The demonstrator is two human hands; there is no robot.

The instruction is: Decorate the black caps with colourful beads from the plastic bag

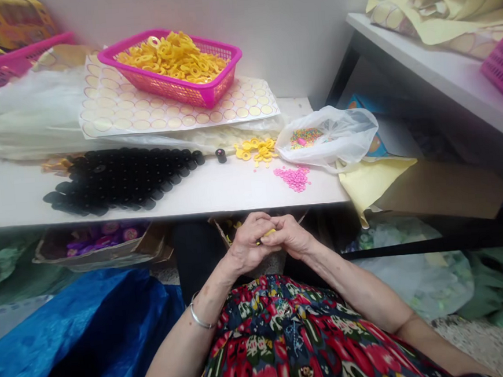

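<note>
My left hand [248, 245] and my right hand [293, 235] meet just below the table's front edge, fingers closed together. Between them shows a small yellow piece [270, 232] with a dark bit beside it, mostly covered by my fingers. Beyond the hands, a little heap of pink beads [295, 178] lies on the white table [234, 195]. Loose yellow rings [257, 149] lie behind it, and one black cap [221, 155] stands apart. To the left, many black caps [120, 178] are packed in a block.
A pink basket [209, 93] heaped with yellow rings sits on a sticker sheet [106, 115] at the back. An open plastic bag [352, 137] holds coloured beads at the right. Under the table, a cardboard box [100, 257] contains purple items. Blue sheeting [87, 317] lies at my left.
</note>
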